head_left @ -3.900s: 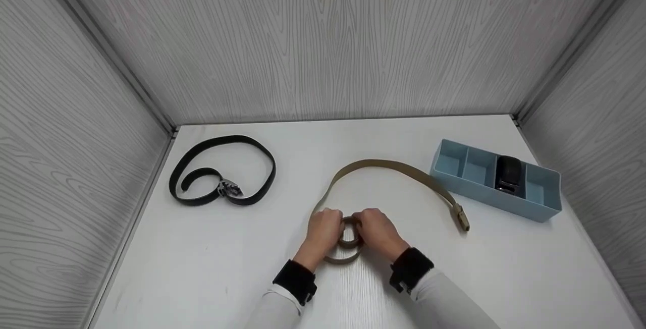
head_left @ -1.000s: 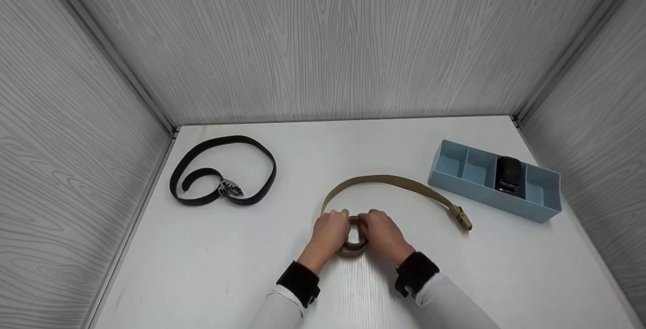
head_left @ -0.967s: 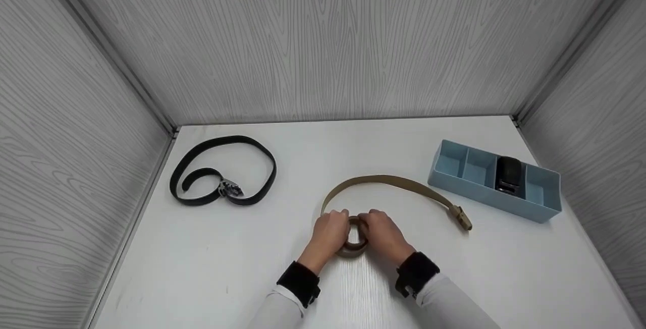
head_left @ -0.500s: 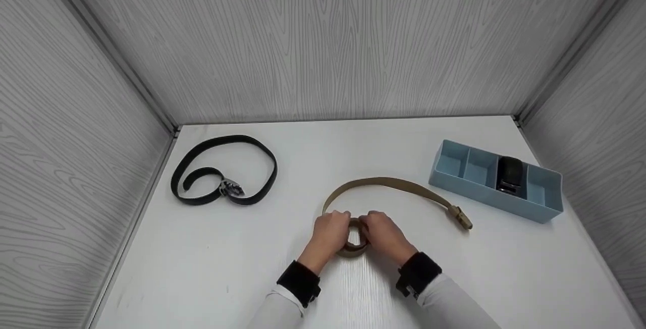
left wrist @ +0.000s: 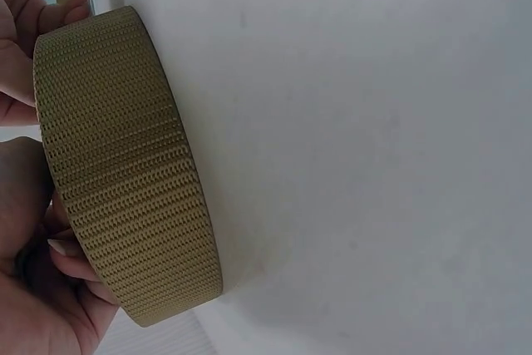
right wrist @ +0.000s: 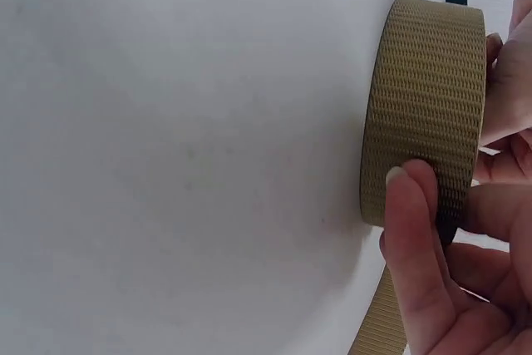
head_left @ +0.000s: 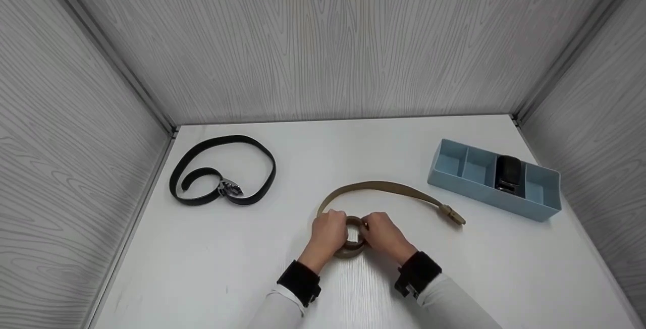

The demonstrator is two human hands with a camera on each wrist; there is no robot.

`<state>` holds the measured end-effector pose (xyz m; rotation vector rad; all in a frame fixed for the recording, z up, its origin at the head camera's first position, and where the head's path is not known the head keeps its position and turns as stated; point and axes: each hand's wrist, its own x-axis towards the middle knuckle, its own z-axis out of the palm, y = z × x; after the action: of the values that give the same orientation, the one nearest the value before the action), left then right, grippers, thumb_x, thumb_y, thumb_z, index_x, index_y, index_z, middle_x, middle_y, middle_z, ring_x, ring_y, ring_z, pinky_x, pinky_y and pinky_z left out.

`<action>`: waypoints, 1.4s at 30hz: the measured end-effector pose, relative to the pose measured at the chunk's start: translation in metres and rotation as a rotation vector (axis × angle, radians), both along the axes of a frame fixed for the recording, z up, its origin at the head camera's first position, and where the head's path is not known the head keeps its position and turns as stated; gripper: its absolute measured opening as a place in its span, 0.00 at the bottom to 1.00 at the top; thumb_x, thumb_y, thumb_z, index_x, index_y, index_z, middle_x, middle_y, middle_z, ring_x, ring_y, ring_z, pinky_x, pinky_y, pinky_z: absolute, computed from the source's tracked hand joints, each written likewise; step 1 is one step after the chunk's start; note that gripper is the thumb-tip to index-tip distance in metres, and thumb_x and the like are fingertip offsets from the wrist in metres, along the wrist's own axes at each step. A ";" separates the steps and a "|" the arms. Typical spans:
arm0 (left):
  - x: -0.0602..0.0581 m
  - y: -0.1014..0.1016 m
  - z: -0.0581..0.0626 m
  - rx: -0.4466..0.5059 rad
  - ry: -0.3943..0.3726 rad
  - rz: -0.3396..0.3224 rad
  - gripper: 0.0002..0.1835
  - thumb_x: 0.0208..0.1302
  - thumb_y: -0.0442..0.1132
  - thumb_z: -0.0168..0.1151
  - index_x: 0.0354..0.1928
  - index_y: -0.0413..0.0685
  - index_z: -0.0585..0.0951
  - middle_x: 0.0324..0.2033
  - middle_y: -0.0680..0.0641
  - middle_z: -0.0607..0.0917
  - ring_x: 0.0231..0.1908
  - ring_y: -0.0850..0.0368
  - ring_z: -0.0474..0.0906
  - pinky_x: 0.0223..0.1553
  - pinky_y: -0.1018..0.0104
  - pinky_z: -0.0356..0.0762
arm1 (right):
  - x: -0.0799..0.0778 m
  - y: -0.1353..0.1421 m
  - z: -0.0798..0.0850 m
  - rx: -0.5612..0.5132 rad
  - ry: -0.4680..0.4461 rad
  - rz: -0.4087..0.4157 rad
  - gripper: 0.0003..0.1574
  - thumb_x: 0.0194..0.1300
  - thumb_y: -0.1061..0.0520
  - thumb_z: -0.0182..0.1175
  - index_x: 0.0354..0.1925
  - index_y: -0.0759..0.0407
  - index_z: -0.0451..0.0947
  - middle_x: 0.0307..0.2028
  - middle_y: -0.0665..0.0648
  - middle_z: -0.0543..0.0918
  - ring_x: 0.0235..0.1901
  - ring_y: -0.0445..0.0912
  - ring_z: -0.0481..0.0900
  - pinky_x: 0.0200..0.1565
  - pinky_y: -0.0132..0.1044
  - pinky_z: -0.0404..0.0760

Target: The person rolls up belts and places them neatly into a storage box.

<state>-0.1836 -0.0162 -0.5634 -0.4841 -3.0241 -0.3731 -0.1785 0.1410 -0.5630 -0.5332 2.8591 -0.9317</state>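
Note:
A tan webbing belt (head_left: 383, 186) lies on edge on the white table, its near part wound into a coil (left wrist: 125, 164). My left hand (head_left: 328, 235) holds the coil's left side with curled fingers. On the opposite side my right hand (head_left: 386, 235) grips the coil; in the right wrist view its fingers (right wrist: 411, 247) press the outer face of the webbing. From the coil the loose length arcs away and to the right, ending in a tan buckle (head_left: 451, 214). My hands hide parts of the coil in the head view.
A black belt (head_left: 267, 182) with a silver buckle (head_left: 229, 187) lies loosely looped at the left. At the right stands a blue divided tray (head_left: 484, 195), with a rolled black belt (head_left: 508, 172) in one compartment. Grey wood-grain walls (head_left: 323, 41) close off the back and sides.
Over these frames the coil has become tighter and the loose arc shorter and flatter. The tan buckle has slid slightly left. Both hands stay around the coil.

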 end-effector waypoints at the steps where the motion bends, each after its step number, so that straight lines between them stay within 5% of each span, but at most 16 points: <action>1: 0.000 0.000 0.001 -0.006 -0.008 -0.003 0.06 0.55 0.30 0.63 0.22 0.44 0.82 0.22 0.45 0.83 0.22 0.50 0.81 0.20 0.58 0.75 | 0.000 0.000 0.000 0.014 0.018 0.012 0.16 0.64 0.67 0.59 0.18 0.60 0.76 0.15 0.46 0.68 0.18 0.41 0.66 0.24 0.35 0.68; 8: -0.002 0.001 0.008 -0.070 0.036 -0.068 0.08 0.57 0.31 0.64 0.21 0.46 0.82 0.20 0.47 0.83 0.21 0.52 0.80 0.22 0.60 0.76 | -0.007 0.001 -0.001 0.000 0.079 0.078 0.14 0.65 0.68 0.59 0.22 0.60 0.79 0.18 0.47 0.68 0.21 0.41 0.66 0.27 0.37 0.69; 17: -0.001 0.002 0.004 0.003 -0.029 -0.023 0.03 0.59 0.29 0.62 0.29 0.40 0.83 0.25 0.42 0.84 0.27 0.47 0.82 0.26 0.58 0.78 | -0.002 0.001 -0.003 -0.081 -0.090 -0.097 0.10 0.66 0.64 0.59 0.28 0.62 0.82 0.20 0.50 0.75 0.21 0.42 0.72 0.27 0.37 0.73; 22: -0.002 0.004 0.006 0.030 -0.100 -0.009 0.04 0.58 0.31 0.62 0.28 0.41 0.83 0.25 0.43 0.83 0.27 0.49 0.82 0.26 0.59 0.77 | -0.002 0.003 -0.004 -0.013 0.000 -0.069 0.12 0.63 0.68 0.57 0.24 0.60 0.79 0.20 0.50 0.73 0.23 0.44 0.70 0.29 0.39 0.72; 28: -0.003 0.004 0.007 0.011 -0.086 -0.018 0.04 0.58 0.31 0.62 0.26 0.43 0.82 0.23 0.45 0.83 0.25 0.50 0.81 0.24 0.60 0.76 | -0.003 0.005 -0.006 0.016 0.066 0.005 0.11 0.63 0.68 0.58 0.25 0.60 0.79 0.21 0.50 0.68 0.23 0.43 0.66 0.28 0.38 0.69; 38: -0.002 0.004 0.005 0.052 -0.076 0.017 0.02 0.56 0.28 0.62 0.30 0.42 0.81 0.26 0.42 0.83 0.27 0.46 0.82 0.25 0.57 0.77 | -0.002 0.007 -0.001 -0.093 -0.107 -0.117 0.07 0.65 0.63 0.60 0.30 0.61 0.82 0.19 0.49 0.74 0.20 0.41 0.72 0.26 0.36 0.73; 42: -0.004 0.003 0.006 0.055 -0.070 0.014 0.01 0.55 0.31 0.62 0.28 0.42 0.81 0.24 0.43 0.83 0.26 0.47 0.82 0.25 0.57 0.77 | -0.003 0.006 -0.001 -0.088 -0.085 -0.129 0.06 0.63 0.65 0.61 0.29 0.63 0.83 0.19 0.49 0.76 0.21 0.41 0.73 0.28 0.37 0.73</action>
<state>-0.1879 -0.0131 -0.5579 -0.4554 -3.0726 -0.4809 -0.1810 0.1468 -0.5638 -0.3103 2.8145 -1.0767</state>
